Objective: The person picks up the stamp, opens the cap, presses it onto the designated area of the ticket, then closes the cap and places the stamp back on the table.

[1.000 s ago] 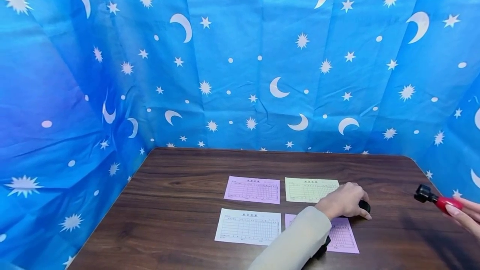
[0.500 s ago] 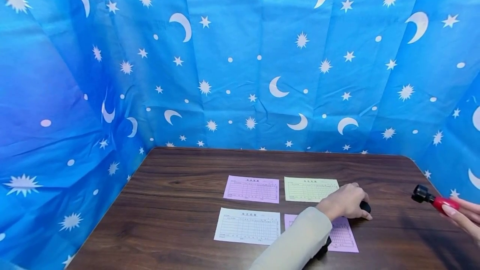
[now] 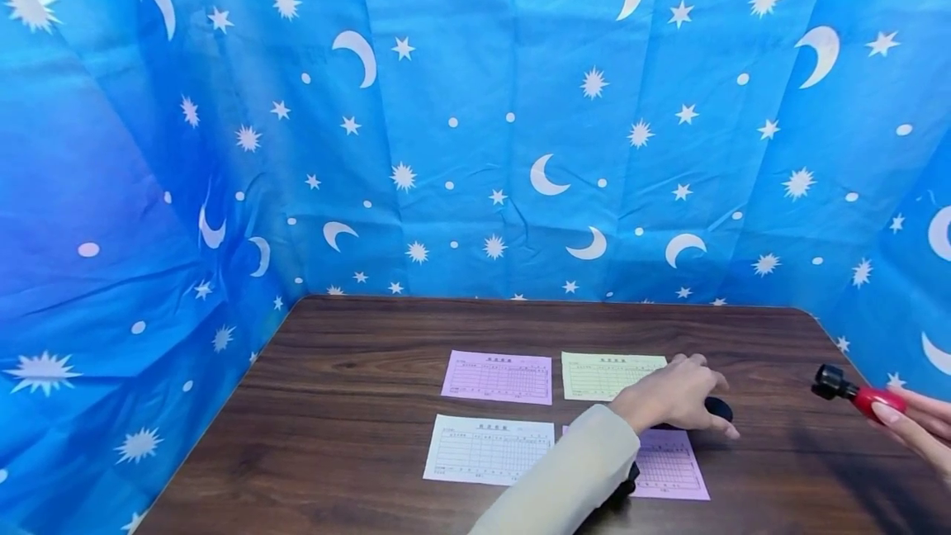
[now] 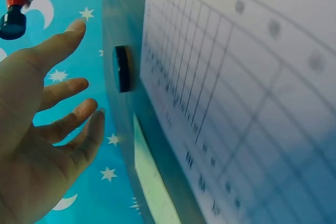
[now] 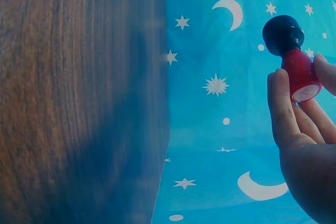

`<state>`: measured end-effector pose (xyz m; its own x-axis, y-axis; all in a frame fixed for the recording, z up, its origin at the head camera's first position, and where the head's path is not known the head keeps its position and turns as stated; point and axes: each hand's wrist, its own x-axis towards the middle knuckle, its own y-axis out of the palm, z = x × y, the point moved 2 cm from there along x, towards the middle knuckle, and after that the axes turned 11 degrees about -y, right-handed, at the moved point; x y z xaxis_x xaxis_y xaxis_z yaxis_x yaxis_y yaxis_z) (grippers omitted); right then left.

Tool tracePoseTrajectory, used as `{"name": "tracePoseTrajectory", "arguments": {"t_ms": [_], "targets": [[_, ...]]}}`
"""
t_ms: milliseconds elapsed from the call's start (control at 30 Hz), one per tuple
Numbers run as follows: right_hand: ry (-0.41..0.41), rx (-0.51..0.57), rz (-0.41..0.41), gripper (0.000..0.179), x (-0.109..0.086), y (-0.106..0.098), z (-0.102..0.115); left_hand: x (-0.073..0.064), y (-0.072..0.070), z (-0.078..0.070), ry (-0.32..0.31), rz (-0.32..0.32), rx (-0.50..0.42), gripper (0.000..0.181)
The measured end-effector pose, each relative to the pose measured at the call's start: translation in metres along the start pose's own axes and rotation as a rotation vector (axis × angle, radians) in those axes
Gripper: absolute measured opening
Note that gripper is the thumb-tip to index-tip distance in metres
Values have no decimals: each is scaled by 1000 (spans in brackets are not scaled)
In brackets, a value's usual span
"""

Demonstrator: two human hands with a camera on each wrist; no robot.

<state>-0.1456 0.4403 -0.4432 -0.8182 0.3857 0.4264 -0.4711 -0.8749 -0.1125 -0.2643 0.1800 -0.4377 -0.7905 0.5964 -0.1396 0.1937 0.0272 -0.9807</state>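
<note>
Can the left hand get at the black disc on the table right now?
Probably yes: the left hand holds nothing and is close to the black disc, with nothing seen between them. The right hand, holding the stamp, is off to the side.

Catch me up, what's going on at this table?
A person's right hand holds a red-handled, black-headed stamp-like tool, raised off the dark wood-grain table. The left hand, open, is near a round black disc lying on the table, not gripping it. Also on the table: a white printed paper form, a pale green one and two light purple ones.
</note>
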Motion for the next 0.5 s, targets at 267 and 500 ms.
{"name": "tracePoseTrajectory", "arguments": {"t_ms": [267, 500], "targets": [[4, -106, 41, 32, 1, 0, 5, -16, -11, 20, 60, -46, -37, 57], [-8, -158, 83, 39, 1, 4, 10, -40, -13, 52, 72, -56, -78, 54]]}}
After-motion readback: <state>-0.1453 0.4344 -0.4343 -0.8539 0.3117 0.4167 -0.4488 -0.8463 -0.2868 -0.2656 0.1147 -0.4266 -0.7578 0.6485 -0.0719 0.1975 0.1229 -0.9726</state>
